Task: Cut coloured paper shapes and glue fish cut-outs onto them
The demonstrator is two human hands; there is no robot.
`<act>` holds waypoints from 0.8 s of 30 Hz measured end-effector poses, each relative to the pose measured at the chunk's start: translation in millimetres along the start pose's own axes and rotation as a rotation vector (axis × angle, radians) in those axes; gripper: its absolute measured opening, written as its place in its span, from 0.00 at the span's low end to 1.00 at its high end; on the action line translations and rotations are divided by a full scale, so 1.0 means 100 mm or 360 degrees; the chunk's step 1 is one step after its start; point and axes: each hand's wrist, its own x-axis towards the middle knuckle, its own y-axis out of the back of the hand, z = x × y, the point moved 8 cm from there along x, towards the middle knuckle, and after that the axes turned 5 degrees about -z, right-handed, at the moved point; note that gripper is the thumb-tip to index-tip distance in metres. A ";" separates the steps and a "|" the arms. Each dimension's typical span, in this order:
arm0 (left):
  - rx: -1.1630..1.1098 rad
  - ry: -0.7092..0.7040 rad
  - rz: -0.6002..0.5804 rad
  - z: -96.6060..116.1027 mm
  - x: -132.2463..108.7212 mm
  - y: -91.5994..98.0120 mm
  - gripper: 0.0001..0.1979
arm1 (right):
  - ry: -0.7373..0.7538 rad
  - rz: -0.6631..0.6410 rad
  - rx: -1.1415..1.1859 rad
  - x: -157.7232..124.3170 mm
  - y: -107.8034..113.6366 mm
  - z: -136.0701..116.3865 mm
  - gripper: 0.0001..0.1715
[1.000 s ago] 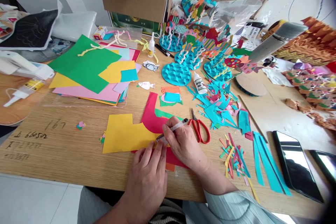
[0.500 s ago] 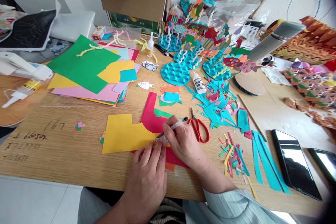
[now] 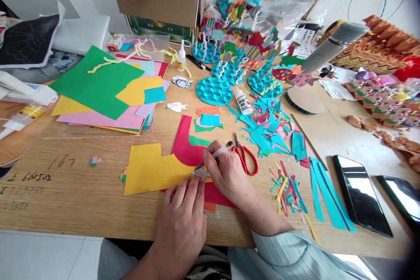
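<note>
My left hand (image 3: 183, 216) lies with its fingers stretched out over a sheet of yellow paper (image 3: 144, 168), the fingertips pressing on a small grey-white fish cutout (image 3: 201, 173). In my right hand (image 3: 229, 179) is a slim pen (image 3: 222, 150), tilted, its tip down at the left end of the cutout. The fingers hide part of the fish. Red paper (image 3: 184, 142) lies under the yellow sheet and shows above and below it. Just right of the right hand rest red-handled scissors (image 3: 244, 157), untouched.
Stacked coloured paper (image 3: 95, 83) lies at the back left. Blue round bases (image 3: 214, 91) with paper fish stand at the back. A glue bottle (image 3: 243, 101), blue scraps (image 3: 267, 129), thin strips (image 3: 288, 190) and a phone (image 3: 359, 192) lie to the right.
The view has shifted slightly, so everything sits a little further left. The right hand and pen have moved a little along the fish cutout, showing more of it. The left hand stays in place.
</note>
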 end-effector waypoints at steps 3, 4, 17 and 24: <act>-0.0005 0.0001 -0.0009 0.00 0.00 0.00 0.22 | -0.0015 0.0023 -0.0012 0.00 0.02 0.01 0.12; -0.0004 -0.0002 -0.0013 0.00 0.00 -0.01 0.22 | -0.0020 0.0027 -0.0016 0.00 0.02 0.02 0.12; -0.0049 0.0034 -0.0030 -0.01 0.00 -0.03 0.23 | -0.0021 0.0086 -0.0085 -0.02 0.05 0.06 0.12; -0.0056 0.0063 -0.0016 0.00 -0.01 -0.03 0.22 | 0.0076 0.0123 -0.0174 -0.02 0.09 -0.03 0.12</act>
